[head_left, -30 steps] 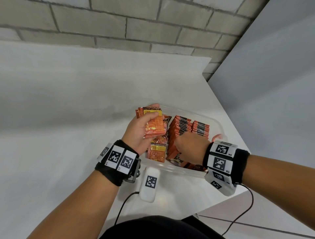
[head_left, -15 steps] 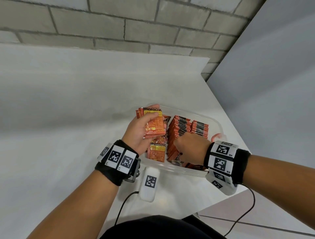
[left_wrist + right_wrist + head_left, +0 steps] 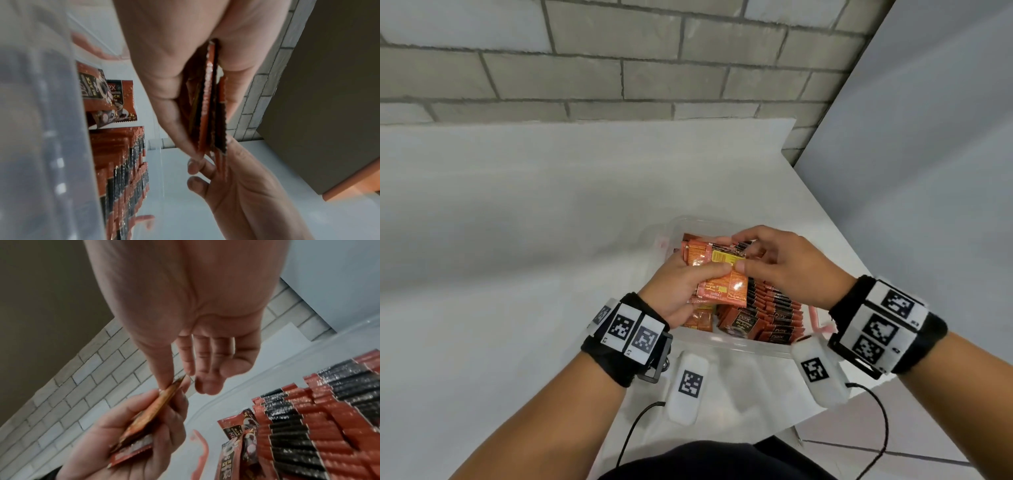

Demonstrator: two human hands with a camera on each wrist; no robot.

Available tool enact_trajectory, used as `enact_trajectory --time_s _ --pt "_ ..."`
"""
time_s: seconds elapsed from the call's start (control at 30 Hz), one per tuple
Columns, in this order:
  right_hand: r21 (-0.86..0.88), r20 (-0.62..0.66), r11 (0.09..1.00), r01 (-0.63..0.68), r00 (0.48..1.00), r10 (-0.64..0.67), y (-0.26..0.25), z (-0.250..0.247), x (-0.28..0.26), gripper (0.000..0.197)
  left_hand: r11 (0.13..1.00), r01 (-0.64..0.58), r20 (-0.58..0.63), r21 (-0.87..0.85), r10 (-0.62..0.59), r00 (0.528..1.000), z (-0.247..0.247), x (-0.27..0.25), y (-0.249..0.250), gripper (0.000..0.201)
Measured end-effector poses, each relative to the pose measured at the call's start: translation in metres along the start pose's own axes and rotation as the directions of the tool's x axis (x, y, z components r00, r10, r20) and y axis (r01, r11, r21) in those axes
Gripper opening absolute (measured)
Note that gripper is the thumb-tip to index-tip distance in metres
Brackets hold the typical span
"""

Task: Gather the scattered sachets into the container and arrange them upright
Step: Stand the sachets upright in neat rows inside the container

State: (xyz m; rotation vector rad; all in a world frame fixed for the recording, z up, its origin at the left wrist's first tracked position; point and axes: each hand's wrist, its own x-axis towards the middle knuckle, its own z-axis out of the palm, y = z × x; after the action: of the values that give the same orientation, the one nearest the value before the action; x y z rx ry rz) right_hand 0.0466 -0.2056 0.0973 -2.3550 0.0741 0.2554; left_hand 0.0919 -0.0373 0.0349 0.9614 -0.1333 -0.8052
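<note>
From the head view, a clear plastic container (image 3: 726, 342) on the white table (image 3: 517, 274) holds rows of sachets (image 3: 774, 308) standing on edge, a few lying flat at its near end. Above it, the left hand (image 3: 674, 291) grips a bundle of orange sachets (image 3: 722, 274); the right hand (image 3: 784, 270) pinches the bundle's far edge. The left wrist view shows fingers (image 3: 170, 97) clamped round the bundle. The right wrist view shows thumb and forefinger nipping its top corner, the other fingers loosely curled.

a white surface (image 3: 517, 240) carried a clear plastic container (image 3: 750, 346) of sachets near its right corner, below a brick wall.
</note>
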Motion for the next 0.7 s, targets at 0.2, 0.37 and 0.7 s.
enact_trajectory --time_s 0.2,0.37,0.7 --pt "0.239 -0.310 0.967 0.090 0.951 -0.012 0.010 -0.004 -0.008 0.013 0.999 0.037 -0.032 0.005 -0.037 0.999 0.006 -0.001 -0.002 0.035" --pt "-0.008 -0.257 0.960 0.279 0.927 -0.272 0.017 0.008 -0.020 0.016 0.993 0.018 -0.072 -0.114 -0.026 0.997 0.012 0.000 -0.002 0.017" --pt "0.172 -0.272 0.983 0.061 0.962 -0.012 0.021 0.004 -0.020 0.034 0.996 -0.084 -0.104 -0.023 0.081 0.991 0.023 0.000 0.001 0.046"
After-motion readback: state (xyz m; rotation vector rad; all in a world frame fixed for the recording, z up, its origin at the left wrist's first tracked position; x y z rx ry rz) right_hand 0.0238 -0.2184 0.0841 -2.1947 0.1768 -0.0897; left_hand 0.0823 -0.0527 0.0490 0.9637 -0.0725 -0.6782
